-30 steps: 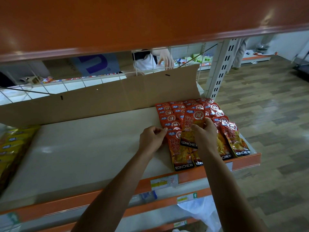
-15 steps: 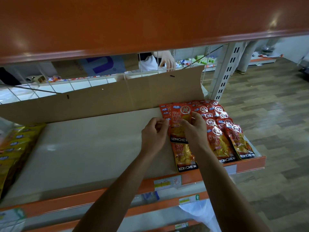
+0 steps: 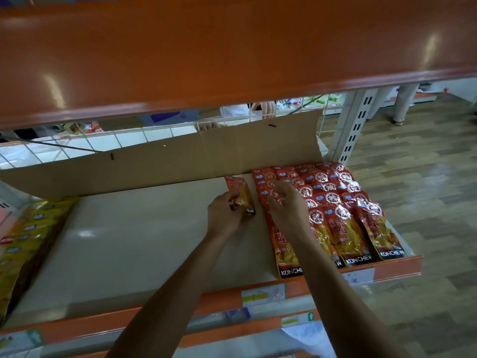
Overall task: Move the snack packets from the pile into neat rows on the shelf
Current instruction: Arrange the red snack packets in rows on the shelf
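1. Two bare hands reach over a shelf [image 3: 129, 241] that has a smooth beige surface and an orange front edge.
2. The left hand [image 3: 224, 215] grips one red packet [image 3: 238, 192] by its lower end. The packet lies tilted on the shelf just left of the rows, near the back edge, and its printed bottom strip is partly hidden by the fingers.
3. The right hand [image 3: 286, 210] hovers with its fingers curled over the leftmost row. I cannot tell whether it pinches a packet.
4. Four rows [image 3: 343, 215] of glossy red packets fill the shelf's right end from back edge to front edge. They overlap like roof tiles, so they cannot be counted. The front ones have a clear window showing yellow snack and a black strip reading KONCHEW. The right forearm covers part of the second row.
5. Yellow packets [image 3: 25, 241] are stacked at the left edge, blurred and cut off.
6. A flat brown cardboard [image 3: 180, 161] sheet stands along the back, with white wire mesh [image 3: 77, 143] behind it.
7. A shiny orange upper shelf [image 3: 232, 47] fills the top of the view.
8. Two paper labels [image 3: 263, 294] sit on the front edges, too blurred to read.
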